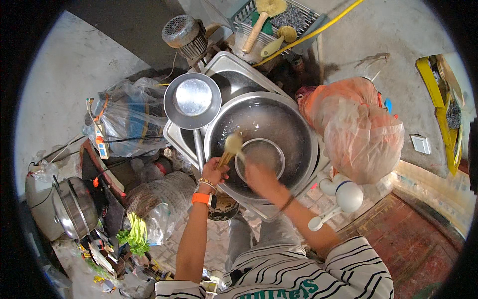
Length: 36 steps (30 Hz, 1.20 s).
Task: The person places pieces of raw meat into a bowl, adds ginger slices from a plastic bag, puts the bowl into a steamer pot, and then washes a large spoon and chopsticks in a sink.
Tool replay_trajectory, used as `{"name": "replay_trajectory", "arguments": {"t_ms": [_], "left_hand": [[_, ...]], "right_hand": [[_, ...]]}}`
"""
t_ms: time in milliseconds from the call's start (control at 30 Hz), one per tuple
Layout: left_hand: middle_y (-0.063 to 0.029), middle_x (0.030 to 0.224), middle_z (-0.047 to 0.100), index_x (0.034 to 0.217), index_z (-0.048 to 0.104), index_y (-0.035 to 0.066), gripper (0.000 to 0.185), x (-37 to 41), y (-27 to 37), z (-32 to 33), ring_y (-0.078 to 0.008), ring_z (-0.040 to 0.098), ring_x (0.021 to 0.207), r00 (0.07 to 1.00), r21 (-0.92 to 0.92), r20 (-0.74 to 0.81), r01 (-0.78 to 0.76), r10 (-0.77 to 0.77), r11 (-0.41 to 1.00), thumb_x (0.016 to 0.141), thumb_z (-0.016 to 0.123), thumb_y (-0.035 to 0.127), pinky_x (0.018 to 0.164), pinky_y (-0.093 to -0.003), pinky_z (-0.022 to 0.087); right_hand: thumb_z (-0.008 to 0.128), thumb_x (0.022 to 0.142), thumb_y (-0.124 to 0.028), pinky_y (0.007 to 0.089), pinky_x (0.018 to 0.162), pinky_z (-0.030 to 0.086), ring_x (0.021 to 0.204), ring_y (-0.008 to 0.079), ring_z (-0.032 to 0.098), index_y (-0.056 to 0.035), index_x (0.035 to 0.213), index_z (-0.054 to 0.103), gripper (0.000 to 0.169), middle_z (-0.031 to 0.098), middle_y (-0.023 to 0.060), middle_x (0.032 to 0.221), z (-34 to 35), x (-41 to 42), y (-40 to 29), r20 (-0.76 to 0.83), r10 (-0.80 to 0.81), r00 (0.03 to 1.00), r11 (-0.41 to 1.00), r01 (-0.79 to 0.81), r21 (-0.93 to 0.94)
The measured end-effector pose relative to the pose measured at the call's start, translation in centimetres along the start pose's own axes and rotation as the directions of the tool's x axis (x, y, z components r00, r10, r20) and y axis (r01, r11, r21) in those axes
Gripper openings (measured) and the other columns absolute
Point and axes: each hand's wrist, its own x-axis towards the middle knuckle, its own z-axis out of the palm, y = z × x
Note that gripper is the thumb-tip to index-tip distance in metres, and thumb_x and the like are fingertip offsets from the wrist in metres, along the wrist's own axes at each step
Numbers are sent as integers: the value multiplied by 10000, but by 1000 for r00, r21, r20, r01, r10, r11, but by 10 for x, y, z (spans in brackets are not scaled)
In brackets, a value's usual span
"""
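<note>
My left hand (215, 172) is closed around a bundle of thin wooden or bamboo sticks (225, 159) with a pale, blurred head at the upper end. The bundle is over a large round metal basin (312, 149) of water. Inside the basin lies a smaller round vessel (282, 155) with a bright rim. Blurred by motion, my right hand (261, 179) is over the near part of that vessel; whether it holds anything is unclear. A long-handled metal pan (213, 84) stands at the basin's upper left, its handle running down beside my left hand.
The basin rests on a metal sink (224, 59). Scrub brushes (257, 30) lie on a rack behind it. A plastic-covered orange bundle (358, 123) and white drain pipe (349, 196) are at the right. At the left are a power strip (101, 140), a lidded pot (74, 209) and leafy greens (138, 233).
</note>
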Motion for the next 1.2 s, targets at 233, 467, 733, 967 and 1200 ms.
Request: {"name": "replay_trajectory", "arguments": {"t_ms": [233,467,733,967,1200], "left_hand": [[-56,660,579,883,548,23,148,2,10,-5,-87,443,450,973,20,148,175,-176,984,839,507,158,361,-217,339],[-80,710,606,906,536,14,153,2,15,-10,-109,553,542,977,79,212,14,-31,997,854,516,156,470,-225,466],[-77,724,605,940,504,40,195,-2,6,-5,-129,548,470,996,10,87,17,-18,1000,785,609,95,391,-238,446],[-61,737,599,1041,500,79,208,-8,12,-5,-120,534,530,984,-135,176,30,-6,990,846,510,153,401,-236,418],[-82,795,614,1019,520,9,207,-4,-3,-11,-116,562,583,984,-100,177,7,10,995,866,466,138,489,-226,472]], "right_hand": [[464,773,-89,471,583,459,647,377,583,19,889,532,172,571,224,675,-17,18,0,13,23,1000,991,-21,-136],[473,768,-93,423,531,479,618,330,596,29,917,524,199,582,205,673,-21,44,26,-1,-12,1000,989,12,-145],[478,742,-79,451,543,464,605,349,578,42,906,537,213,571,213,662,-7,-17,-29,73,-83,994,980,94,-174],[445,776,-102,459,560,465,649,356,593,40,973,507,250,578,229,709,-30,37,14,-40,-59,997,970,47,-239],[454,763,-76,456,535,468,620,341,589,-2,874,536,156,568,187,675,-1,21,10,-108,-80,991,990,67,-121]]}}
